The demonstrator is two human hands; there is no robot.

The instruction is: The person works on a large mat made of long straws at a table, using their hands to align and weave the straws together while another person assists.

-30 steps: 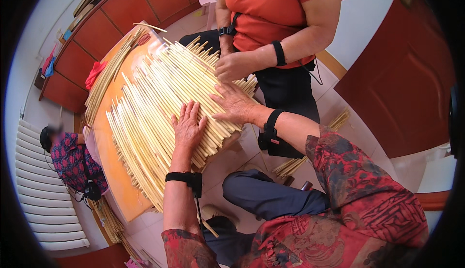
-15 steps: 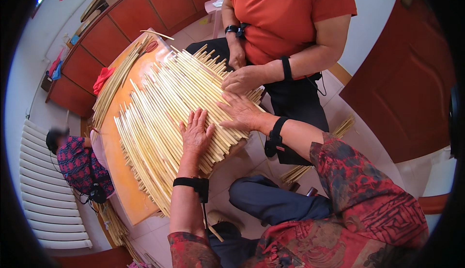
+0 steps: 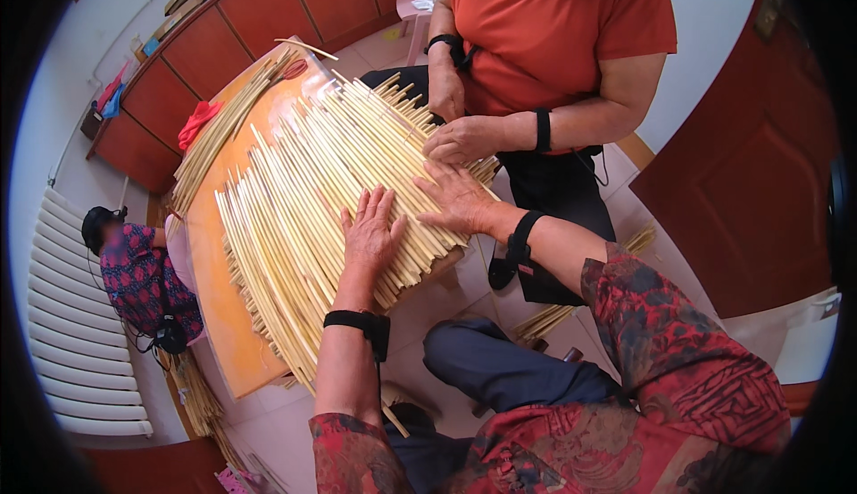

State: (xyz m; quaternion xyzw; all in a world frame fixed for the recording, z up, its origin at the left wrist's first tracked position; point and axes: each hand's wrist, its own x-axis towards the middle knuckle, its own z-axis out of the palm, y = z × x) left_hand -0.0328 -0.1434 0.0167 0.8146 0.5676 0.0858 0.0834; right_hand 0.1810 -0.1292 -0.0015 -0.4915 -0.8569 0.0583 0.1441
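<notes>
Lying palm-down on a broad sheet of pale yellow stalks (image 3: 290,173), the left hand (image 3: 373,235) of a person in a red-and-black patterned top (image 3: 696,378) has its fingers slightly spread and its thumb held apart. Imagine a clock face centred on that sheet, twelve o'clock being farthest from this person: the left hand is near five. The right hand (image 3: 455,198) lies flat at three o'clock, on the sheet's edge, fingers reaching toward ten and loosely spread, thumb apart as well. Both palms are hidden, so I cannot tell how firmly they press. The stalks lie close together, side by side, across an orange table (image 3: 234,351), whose bare margin shows from seven round to ten. At two o'clock a co-worker in an orange-red shirt (image 3: 553,39) holds one hand (image 3: 460,140) with bent fingers just beyond the right hand; I cannot tell whether it pinches anything or touches the stalks. The co-worker's other hand (image 3: 446,92) hangs close by, over dark trousers (image 3: 558,195). A loose bundle of stalks (image 3: 223,128) lies on the table at ten o'clock, with a bright red cloth (image 3: 198,124) beside it. At eight, another person in a flowered top (image 3: 143,266) is next to a white radiator (image 3: 85,342). Red-brown cabinets (image 3: 214,48) run along at eleven, and well off at three stands a dark red door (image 3: 732,164).
</notes>
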